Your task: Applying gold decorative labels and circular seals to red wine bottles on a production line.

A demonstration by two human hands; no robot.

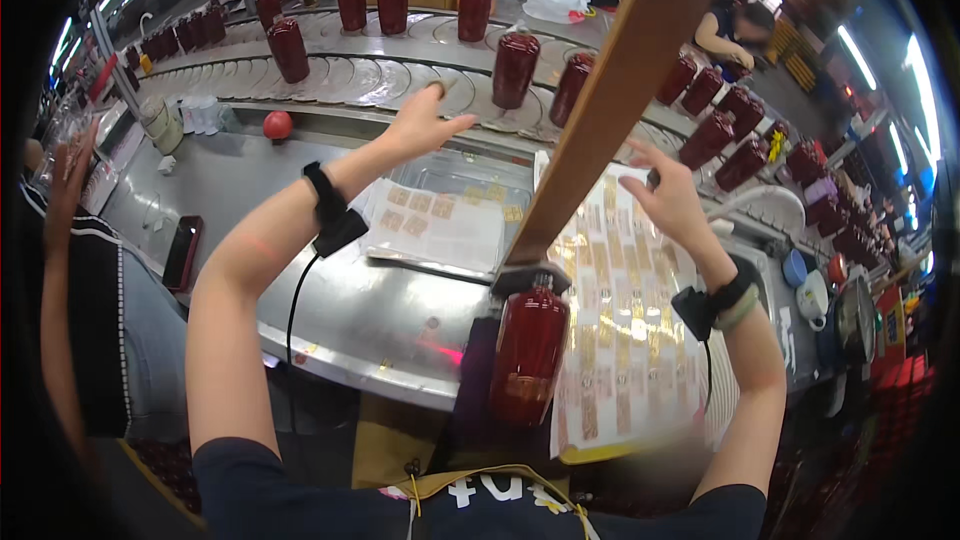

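My left hand (425,128) reaches over the conveyor's near edge, thumb and fingers apart, with nothing visible in it. Just to its right a dark red bottle (515,70) stands on the conveyor (375,85). My right hand (668,198) is held with fingers spread above a sheet of gold labels (625,310); a small dark spot shows among its fingers, too small to name. Close to my body another red bottle (532,352) is upright at the foot of a slanting wooden post (610,80). White sheets with gold stickers (420,220) lie left of the post.
More red bottles (392,5) ride the curved conveyor. A phone (183,252) and red ball (277,125) lie on the metal table (340,325). One person (75,290) is close at left; another (735,30) works across the line. Bowls (813,300) stand at right.
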